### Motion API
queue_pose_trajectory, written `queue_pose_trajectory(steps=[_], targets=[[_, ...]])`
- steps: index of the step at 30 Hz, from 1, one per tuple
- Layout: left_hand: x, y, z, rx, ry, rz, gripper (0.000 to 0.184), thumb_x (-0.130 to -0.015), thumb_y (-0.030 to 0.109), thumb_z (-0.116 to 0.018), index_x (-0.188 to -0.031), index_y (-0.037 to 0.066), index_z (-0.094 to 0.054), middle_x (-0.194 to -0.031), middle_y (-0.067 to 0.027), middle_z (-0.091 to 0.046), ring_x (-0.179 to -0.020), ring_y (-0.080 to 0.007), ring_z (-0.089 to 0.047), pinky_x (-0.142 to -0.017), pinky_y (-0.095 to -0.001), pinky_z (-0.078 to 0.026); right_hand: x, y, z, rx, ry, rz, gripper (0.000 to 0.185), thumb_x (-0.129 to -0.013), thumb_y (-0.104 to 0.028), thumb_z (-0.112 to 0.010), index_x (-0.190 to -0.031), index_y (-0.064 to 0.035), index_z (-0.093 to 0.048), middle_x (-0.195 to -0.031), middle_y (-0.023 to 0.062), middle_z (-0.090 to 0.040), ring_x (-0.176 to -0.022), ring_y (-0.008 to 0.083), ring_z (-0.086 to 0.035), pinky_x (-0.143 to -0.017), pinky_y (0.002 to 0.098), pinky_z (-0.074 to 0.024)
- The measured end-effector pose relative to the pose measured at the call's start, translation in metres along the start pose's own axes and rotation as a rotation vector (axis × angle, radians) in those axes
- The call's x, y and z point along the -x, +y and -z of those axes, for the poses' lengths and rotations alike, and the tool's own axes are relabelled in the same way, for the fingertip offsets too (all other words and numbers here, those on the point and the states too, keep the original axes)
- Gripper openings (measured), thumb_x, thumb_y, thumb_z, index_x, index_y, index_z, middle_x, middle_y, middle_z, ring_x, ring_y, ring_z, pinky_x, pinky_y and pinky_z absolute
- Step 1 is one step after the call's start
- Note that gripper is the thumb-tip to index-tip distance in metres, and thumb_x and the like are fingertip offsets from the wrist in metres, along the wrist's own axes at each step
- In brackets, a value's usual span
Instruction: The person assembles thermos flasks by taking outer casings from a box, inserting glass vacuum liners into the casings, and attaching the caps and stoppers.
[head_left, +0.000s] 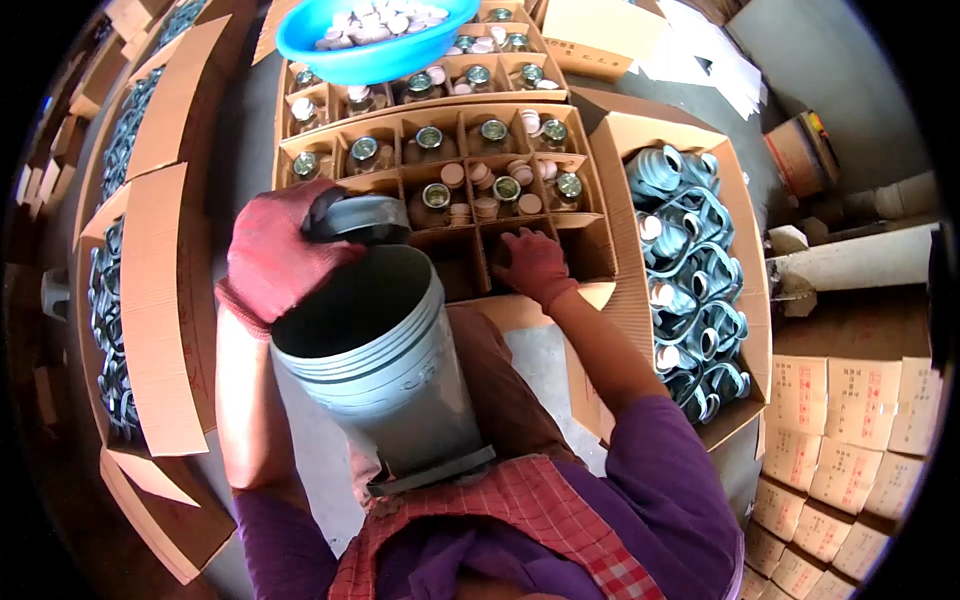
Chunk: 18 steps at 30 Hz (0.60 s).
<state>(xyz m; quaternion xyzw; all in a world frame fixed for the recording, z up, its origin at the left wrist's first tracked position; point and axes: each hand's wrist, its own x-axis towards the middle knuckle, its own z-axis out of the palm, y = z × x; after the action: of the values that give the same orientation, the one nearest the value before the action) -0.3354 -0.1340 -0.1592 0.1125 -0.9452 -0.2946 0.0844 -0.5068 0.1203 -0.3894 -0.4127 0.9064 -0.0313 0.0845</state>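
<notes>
Stacked boxes right of hands. Left hand grips round blue-grey piece at far rim of bucket, apparently propped on lap for steadiness. Right hand dips, fingers spread, into carton ahead (grip hidden), divided seemingly to keep jars apart.

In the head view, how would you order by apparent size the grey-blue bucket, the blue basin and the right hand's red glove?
1. Grey-blue bucket
2. Blue basin, cut off at top
3. Right hand's red glove
</notes>
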Motion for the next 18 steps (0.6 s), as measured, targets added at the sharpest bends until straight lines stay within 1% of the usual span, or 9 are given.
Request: queue_pose_trajectory(steps=[1, 2, 6, 8, 10, 12, 14, 17, 18], targets=[[-0.003, 0.004, -0.003, -0.002, 0.035, 0.034, 0.041, -0.059, 0.019, -0.078, -0.096, 0.006, -0.066, -0.084, -0.0195, -0.065, -0.082, -0.0365, -0.064, -0.072, -0.0394, -0.050, -0.002, 0.001, -0.003, 0.012, -0.046, 0.004, 0.054, -0.077, -0.043, -0.069, -0.119, -0.0120, -0.057, -0.114, 0.0151, -0.058, -0.105, 0.0337, -0.057, -0.085, 0.0448, -0.0483], [-0.005, 0.000, -0.008, 0.010, 0.098, 0.012, 0.032, -0.060, 0.004, -0.076, -0.090, 0.000, -0.064, -0.075, -0.0149, -0.063, -0.071, -0.0182, -0.062, -0.067, -0.0304, -0.048, -0.006, 0.002, -0.002, 0.027, -0.088, 0.010, 0.053, -0.077, -0.042, -0.069, -0.118, -0.0119, -0.057, -0.112, 0.0146, -0.058, -0.103, 0.0331, -0.058, -0.083, 0.0444, -0.0489], [-0.015, -0.014, -0.018, 0.288, 0.274, 0.233, 0.012, -0.072, -0.004, -0.068, -0.081, 0.000, -0.062, -0.072, -0.0075, -0.065, -0.072, -0.0101, -0.060, -0.067, -0.0253, -0.047, -0.017, -0.005, 0.004, 0.141, -0.160, 0.018, 0.054, -0.074, -0.034, -0.069, -0.123, -0.0151, -0.056, -0.111, 0.0147, -0.057, -0.102, 0.0307, -0.058, -0.080, 0.0398, -0.0510], [-0.022, -0.029, -0.028, 0.604, 0.406, 0.268, 0.006, -0.077, -0.005, -0.063, -0.079, 0.000, -0.064, -0.076, -0.0047, -0.067, -0.072, -0.0095, -0.060, -0.069, -0.0233, -0.047, -0.018, -0.009, -0.005, 0.195, -0.117, 0.006, 0.054, -0.073, -0.031, -0.070, -0.123, -0.0152, -0.055, -0.112, 0.0153, -0.057, -0.103, 0.0310, -0.057, -0.079, 0.0389, -0.0513], [-0.029, -0.061, -0.046, 0.928, 0.553, 0.322, 0.023, -0.074, 0.011, -0.076, -0.090, -0.003, -0.069, -0.080, -0.0034, -0.068, -0.070, -0.0102, -0.058, -0.064, -0.0242, -0.046, -0.015, -0.002, -0.029, 0.241, 0.010, 0.056, 0.058, -0.073, -0.028, -0.071, -0.126, -0.0157, -0.052, -0.111, 0.0157, -0.056, -0.103, 0.0309, -0.057, -0.079, 0.0395, -0.0514], [-0.027, -0.066, -0.057, 1.093, 0.680, 0.425, 0.028, -0.074, 0.014, -0.077, -0.092, -0.006, -0.069, -0.084, -0.0062, -0.068, -0.074, -0.0136, -0.061, -0.067, -0.0266, -0.048, -0.009, 0.004, -0.026, 0.198, 0.045, 0.101, 0.062, -0.074, -0.027, -0.069, -0.131, -0.0166, -0.048, -0.113, 0.0172, -0.056, -0.105, 0.0329, -0.056, -0.080, 0.0412, -0.0515], [-0.017, -0.086, -0.076, 1.221, 0.585, 0.524, 0.030, -0.081, 0.019, -0.071, -0.100, -0.005, -0.065, -0.089, -0.0080, -0.066, -0.084, -0.0160, -0.061, -0.075, -0.0280, -0.048, -0.001, 0.006, -0.010, 0.056, -0.028, 0.137, 0.066, -0.076, -0.026, -0.067, -0.137, -0.0179, -0.043, -0.117, 0.0198, -0.056, -0.109, 0.0369, -0.055, -0.080, 0.0440, -0.0516], [-0.006, -0.073, -0.095, 1.409, 0.485, 0.446, 0.030, -0.083, 0.019, -0.068, -0.101, -0.004, -0.064, -0.093, -0.0085, -0.064, -0.086, -0.0158, -0.060, -0.076, -0.0279, -0.048, 0.004, -0.003, 0.049, 0.081, 0.058, 0.114, 0.075, -0.069, -0.029, -0.073, -0.136, -0.0189, -0.042, -0.106, 0.0166, -0.058, -0.093, 0.0337, -0.061, -0.071, 0.0428, -0.0527], [-0.004, -0.064, -0.098, 1.487, 0.441, 0.404, 0.029, -0.083, 0.019, -0.068, -0.101, -0.004, -0.063, -0.094, -0.0087, -0.064, -0.086, -0.0158, -0.060, -0.077, -0.0279, -0.048, 0.008, -0.009, 0.083, 0.004, 0.223, 0.168, 0.075, -0.066, -0.029, -0.075, -0.133, -0.0201, -0.043, -0.102, 0.0144, -0.057, -0.082, 0.0318, -0.062, -0.067, 0.0417, -0.0527]])
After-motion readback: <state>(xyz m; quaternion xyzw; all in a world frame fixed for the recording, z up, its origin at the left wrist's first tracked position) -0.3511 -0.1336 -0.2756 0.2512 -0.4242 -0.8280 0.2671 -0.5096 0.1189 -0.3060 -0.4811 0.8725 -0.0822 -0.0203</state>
